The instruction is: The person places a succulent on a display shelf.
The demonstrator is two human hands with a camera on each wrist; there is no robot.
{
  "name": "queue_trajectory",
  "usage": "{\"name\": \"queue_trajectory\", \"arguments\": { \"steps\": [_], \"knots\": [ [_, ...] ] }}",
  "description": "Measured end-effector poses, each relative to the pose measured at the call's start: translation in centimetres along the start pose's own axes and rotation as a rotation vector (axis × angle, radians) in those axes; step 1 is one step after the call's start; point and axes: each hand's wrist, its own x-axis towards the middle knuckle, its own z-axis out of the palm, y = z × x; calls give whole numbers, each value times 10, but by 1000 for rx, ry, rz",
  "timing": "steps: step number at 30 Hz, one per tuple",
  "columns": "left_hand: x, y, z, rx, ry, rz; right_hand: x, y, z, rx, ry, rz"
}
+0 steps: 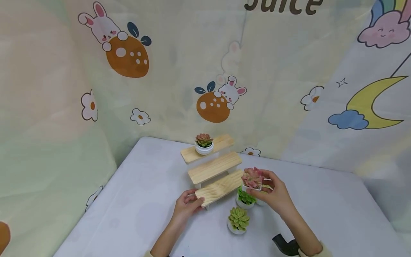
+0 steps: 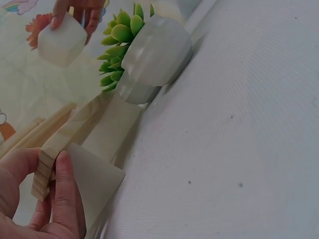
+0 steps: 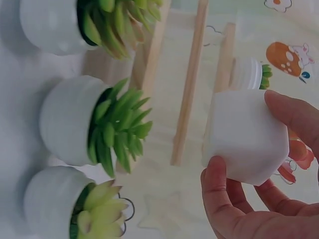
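My right hand (image 1: 277, 195) holds up a pink succulent (image 1: 252, 177) by its white angular pot (image 3: 244, 134), thumb and fingers around the sides. Beyond it stands a three-step display stand with pale wooden planks (image 1: 214, 167). At the front left end of the lowest plank (image 2: 75, 127), my left hand (image 1: 187, 207) pinches the wood between thumb and fingers. A reddish-green succulent (image 1: 204, 140) in a round white pot sits on the top plank. Below the raised pot are a bright green succulent (image 1: 246, 197) and another white pot, partly hidden by my right hand.
A light green succulent (image 1: 238, 217) in a white pot stands in front of the stand on the white tabletop (image 1: 144, 214). By my right wrist is a black curved piece (image 1: 285, 245). Behind the table hangs a printed cloth (image 1: 179, 71) with rabbits and flowers.
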Motion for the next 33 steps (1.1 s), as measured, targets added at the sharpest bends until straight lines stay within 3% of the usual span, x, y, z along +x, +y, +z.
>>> {"name": "queue_trajectory", "arguments": {
  "steps": [18,33],
  "knots": [
    [-2,-4,-3,-33,1,10,42,-17,4,12,-40,-60],
    [2,-5,0,-23,-30,20,71,-24,12,38,-19,-98]
  ]
}}
